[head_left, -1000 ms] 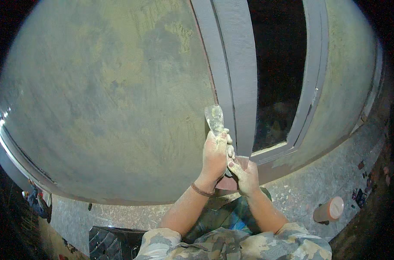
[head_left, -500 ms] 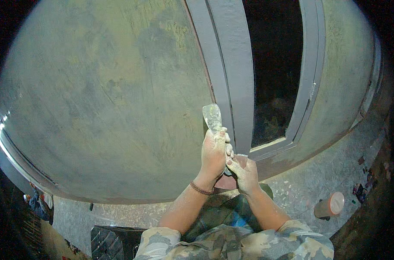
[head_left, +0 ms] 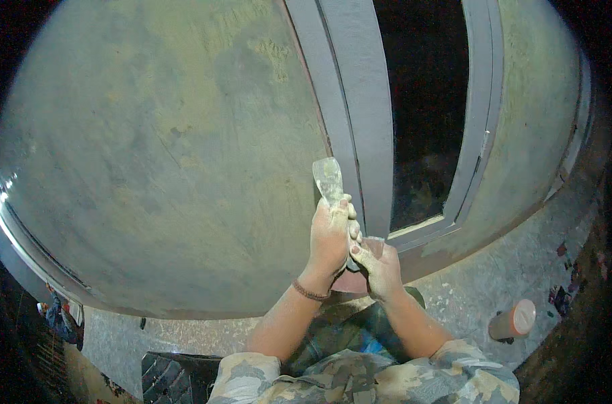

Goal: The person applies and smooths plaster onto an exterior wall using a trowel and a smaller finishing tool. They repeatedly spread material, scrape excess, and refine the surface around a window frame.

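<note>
My left hand point(head_left: 328, 242) is wrapped round a putty knife point(head_left: 328, 178), its thumb along the base of the whitish, smeared blade. That blade points up in front of the wall, beside the grey frame; I cannot tell whether it touches. Just below and right, my right hand point(head_left: 381, 271) is closed on a flat reddish-brown piece point(head_left: 350, 283), whose kind I cannot make out. Part of that piece shows above the fingers and part below. Both hands meet and are coated in pale dust or paste. A beaded bracelet point(head_left: 310, 291) circles my left wrist.
A patchy grey-green wall point(head_left: 151, 168) fills the left. Grey frame point(head_left: 360, 101) borders a dark glass pane point(head_left: 427, 121). On the floor point(head_left: 454, 296) stand an orange-white bucket point(head_left: 512, 320) at right and a black padded object point(head_left: 178, 377) at lower left. Another person point(head_left: 60, 320) is far left.
My hands and the putty knife have shifted very slightly up and left in the view. Both grips look the same.
</note>
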{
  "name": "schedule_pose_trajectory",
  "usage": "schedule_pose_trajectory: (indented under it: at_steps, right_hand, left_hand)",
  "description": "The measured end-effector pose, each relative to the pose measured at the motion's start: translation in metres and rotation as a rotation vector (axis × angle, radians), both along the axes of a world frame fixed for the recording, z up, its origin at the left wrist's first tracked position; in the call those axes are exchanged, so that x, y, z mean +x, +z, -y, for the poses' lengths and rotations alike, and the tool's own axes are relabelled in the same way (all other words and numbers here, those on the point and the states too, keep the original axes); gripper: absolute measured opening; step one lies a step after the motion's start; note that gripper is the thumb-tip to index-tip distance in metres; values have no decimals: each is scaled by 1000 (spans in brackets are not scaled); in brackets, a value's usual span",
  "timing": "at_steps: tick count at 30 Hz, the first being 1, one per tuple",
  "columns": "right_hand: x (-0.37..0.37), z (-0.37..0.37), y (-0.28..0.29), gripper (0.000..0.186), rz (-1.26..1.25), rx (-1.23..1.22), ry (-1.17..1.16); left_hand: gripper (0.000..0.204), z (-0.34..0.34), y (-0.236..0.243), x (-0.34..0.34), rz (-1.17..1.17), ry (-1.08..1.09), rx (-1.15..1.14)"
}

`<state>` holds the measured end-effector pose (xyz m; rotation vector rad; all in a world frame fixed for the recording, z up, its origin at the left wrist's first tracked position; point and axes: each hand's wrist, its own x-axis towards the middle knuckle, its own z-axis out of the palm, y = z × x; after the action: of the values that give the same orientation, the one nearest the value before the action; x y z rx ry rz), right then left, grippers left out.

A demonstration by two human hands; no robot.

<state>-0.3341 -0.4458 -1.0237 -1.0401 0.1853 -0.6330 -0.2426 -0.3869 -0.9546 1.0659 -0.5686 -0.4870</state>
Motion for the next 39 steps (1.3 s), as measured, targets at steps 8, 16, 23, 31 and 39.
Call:
schedule_pose_trajectory:
  at_steps: [8, 16, 23, 31, 39]
  right_hand:
    - [-1, -1, 8, 13, -44, -40, -34]
    - [-2, 2, 16, 15, 26, -101, -38]
    - [-6, -2, 27, 11, 177, -49, -26]
    - [-9, -4, 41, 15, 213, -57, -16]
    - [-10, -4, 49, 11, 64, -72, -54]
  left_hand:
    - [18, -3, 8, -3, -23, -5, 13]
    - [19, 2, 20, -3, 68, 4, -40]
    - [19, -3, 21, -2, 95, -78, -152]
    - [18, 1, 35, -2, 128, -38, -162]
    - [15, -3, 41, -4, 12, -75, -48]
